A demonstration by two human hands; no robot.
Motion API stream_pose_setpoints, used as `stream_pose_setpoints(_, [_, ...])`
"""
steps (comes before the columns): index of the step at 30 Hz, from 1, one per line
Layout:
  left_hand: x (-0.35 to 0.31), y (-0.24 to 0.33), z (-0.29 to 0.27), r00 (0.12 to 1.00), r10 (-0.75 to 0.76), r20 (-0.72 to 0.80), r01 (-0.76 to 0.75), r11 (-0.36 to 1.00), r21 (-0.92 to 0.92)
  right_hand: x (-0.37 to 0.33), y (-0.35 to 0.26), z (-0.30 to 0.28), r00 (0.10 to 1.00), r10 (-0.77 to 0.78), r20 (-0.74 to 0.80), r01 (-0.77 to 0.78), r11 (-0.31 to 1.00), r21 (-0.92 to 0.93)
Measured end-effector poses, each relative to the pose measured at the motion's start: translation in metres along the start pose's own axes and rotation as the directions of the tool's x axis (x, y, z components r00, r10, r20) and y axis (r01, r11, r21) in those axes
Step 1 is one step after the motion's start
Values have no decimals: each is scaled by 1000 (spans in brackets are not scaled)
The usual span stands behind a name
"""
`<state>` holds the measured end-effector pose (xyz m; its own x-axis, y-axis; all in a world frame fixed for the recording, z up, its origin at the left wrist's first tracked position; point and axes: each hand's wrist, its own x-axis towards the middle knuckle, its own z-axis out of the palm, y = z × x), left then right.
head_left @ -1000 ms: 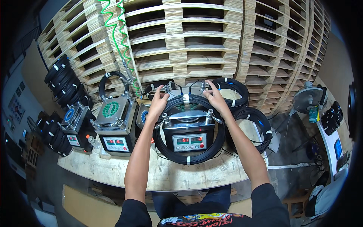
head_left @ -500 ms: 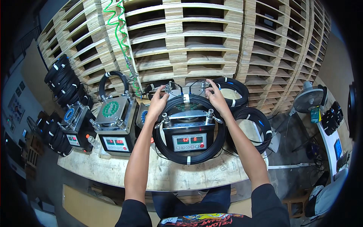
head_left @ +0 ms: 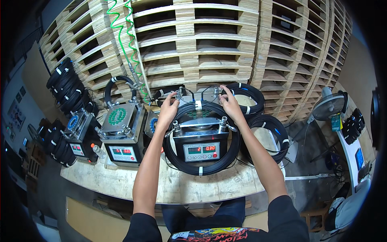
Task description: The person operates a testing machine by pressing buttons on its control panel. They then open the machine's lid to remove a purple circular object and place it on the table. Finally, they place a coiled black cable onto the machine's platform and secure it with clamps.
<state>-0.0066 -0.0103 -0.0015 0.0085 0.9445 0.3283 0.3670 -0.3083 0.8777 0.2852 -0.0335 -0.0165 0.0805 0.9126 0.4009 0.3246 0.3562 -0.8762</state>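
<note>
A boxy metal polishing machine (head_left: 179, 147) with a lit red display stands in front of me. A coil of black cable (head_left: 201, 171), tied with white bands, hangs around its front, and thin cable ends run to the machine's top. My left hand (head_left: 167, 109) is at the rear left corner, its index finger and thumb closed on a metal clamp post (head_left: 178, 95). At the rear right corner my right hand (head_left: 230, 104) has finger and thumb at the matching clamp post (head_left: 216, 91). Both grips are small and partly hidden. The front clamps (head_left: 224, 120) are untouched.
Two similar machines (head_left: 123, 137) (head_left: 77, 135) stand left, beside a small orange-capped bottle (head_left: 96, 149). More cable coils (head_left: 246, 94) lie right and are stacked (head_left: 66, 82) far left. A green coiled hose (head_left: 121, 34) hangs before wooden pallets (head_left: 217, 30). A fan (head_left: 329, 105) stands right.
The red readings on the middle machine's display have changed. The green hose has swung slightly left. Both hands stay almost in place at the rear clamp posts.
</note>
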Motion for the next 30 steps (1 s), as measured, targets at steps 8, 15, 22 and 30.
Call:
stream_pose_setpoints(8, [-11, 19, 2, 974, 157, -161, -139, 984, 115, 20, 3, -15, 917, 400, -11, -372, 863, 342])
stream_pose_setpoints(15, [-15, 25, -2, 987, 85, -138, -75, 994, 76, 71, 23, 5, 857, 515, 11, -505, 837, 210])
stream_pose_setpoints(22, [-16, 32, 1, 990, 79, -118, -66, 992, 109, 83, 78, 6, 917, 391, 76, -355, 718, 598])
stream_pose_setpoints(30, [-19, 36, -1, 989, 97, -113, -85, 991, 106, 72, 50, 5, 901, 395, -181, -314, 880, 355])
